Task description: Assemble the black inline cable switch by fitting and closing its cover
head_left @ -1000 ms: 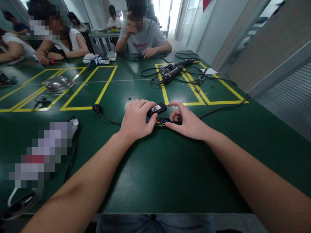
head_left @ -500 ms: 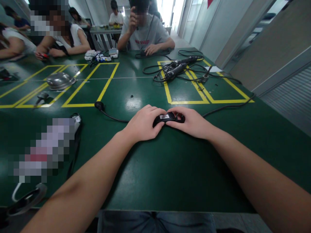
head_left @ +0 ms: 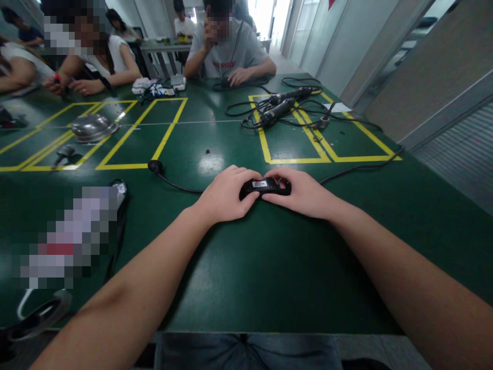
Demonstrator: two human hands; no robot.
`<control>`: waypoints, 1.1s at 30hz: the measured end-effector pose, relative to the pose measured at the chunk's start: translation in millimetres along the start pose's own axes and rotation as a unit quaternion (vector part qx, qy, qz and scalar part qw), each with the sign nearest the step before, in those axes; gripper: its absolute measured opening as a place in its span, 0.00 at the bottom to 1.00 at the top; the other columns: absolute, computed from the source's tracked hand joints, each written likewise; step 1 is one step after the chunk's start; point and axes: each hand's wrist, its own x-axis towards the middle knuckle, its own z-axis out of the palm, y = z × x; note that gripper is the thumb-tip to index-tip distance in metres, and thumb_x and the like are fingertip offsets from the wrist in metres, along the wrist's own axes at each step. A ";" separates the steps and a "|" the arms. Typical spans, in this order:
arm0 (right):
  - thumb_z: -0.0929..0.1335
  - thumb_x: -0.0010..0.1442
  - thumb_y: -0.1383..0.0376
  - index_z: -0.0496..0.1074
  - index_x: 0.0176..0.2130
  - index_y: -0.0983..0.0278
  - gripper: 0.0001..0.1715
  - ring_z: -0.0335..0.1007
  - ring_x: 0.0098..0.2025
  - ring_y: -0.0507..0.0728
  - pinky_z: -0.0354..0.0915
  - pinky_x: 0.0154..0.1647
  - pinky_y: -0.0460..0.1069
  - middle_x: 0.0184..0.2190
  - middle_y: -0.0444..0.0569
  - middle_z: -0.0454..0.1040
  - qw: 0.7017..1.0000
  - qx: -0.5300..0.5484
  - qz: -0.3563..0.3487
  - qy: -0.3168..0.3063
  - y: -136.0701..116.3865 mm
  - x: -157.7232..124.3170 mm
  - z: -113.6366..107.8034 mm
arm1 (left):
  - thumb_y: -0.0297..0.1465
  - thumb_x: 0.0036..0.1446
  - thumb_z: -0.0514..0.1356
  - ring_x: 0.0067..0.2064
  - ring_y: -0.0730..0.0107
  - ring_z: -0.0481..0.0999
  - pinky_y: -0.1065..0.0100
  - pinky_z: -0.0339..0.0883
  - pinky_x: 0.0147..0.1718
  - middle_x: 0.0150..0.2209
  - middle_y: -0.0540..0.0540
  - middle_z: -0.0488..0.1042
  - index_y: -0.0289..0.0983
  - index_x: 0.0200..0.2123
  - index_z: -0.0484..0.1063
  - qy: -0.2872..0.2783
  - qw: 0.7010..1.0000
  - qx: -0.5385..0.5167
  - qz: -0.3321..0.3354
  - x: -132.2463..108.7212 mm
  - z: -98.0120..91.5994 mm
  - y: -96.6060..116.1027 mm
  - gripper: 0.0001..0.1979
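Observation:
A small black power adapter (head_left: pixel 265 185) with a white printed label on top is held between both hands, just above or on the green table. My left hand (head_left: pixel 230 194) curls around its left end, thumb in front. From the right, my right hand (head_left: pixel 304 194) pinches the other end between thumb and fingers. A black cable (head_left: pixel 181 187) runs out from behind my left hand to a round black plug (head_left: pixel 155 166). Beyond my right hand, another stretch of cable (head_left: pixel 358 170) leads off to the right. The adapter's underside and both ends are partly hidden by fingers.
Dark tools with tangled cords (head_left: pixel 278 110) lie at the back right, among yellow tape lines. A metal bowl (head_left: pixel 94 127) and a small dark part (head_left: pixel 64 152) sit at the left. Nearer is a blurred-out pouch-like item (head_left: pixel 73 231). Other people sit across the table (head_left: pixel 277 277).
Both hands keep their hold on the adapter with hardly any movement. The whole view has shifted slightly. A person at the far left has moved their hands.

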 end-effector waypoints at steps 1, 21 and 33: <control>0.78 0.61 0.51 0.82 0.51 0.60 0.23 0.72 0.39 0.62 0.68 0.43 0.56 0.41 0.50 0.81 1.000 0.000 -0.001 -0.001 0.7 0.1 0.0 | 0.37 0.71 0.61 0.54 0.47 0.83 0.47 0.77 0.60 0.52 0.38 0.87 0.37 0.59 0.82 0.001 1.000 0.001 0.002 0.1 0.1 -0.6 0.18; 0.81 0.58 0.55 0.84 0.53 0.59 0.24 0.75 0.40 0.62 0.70 0.45 0.56 0.43 0.49 0.83 1.000 0.007 -0.010 -0.012 7.0 1.2 0.0 | 0.33 0.66 0.62 0.51 0.47 0.82 0.47 0.78 0.55 0.50 0.39 0.86 0.37 0.55 0.80 -0.022 0.999 0.028 0.025 -0.7 -8.7 -0.3 0.16; 0.79 0.64 0.52 0.88 0.54 0.59 0.22 0.78 0.42 0.63 0.72 0.47 0.57 0.44 0.51 0.84 0.999 -0.008 -0.026 -0.019 6.7 0.8 -4.4 | 0.32 0.69 0.67 0.51 0.49 0.84 0.49 0.79 0.55 0.48 0.40 0.86 0.40 0.58 0.82 -0.065 0.996 0.059 -0.015 4.0 -16.8 6.8 0.16</control>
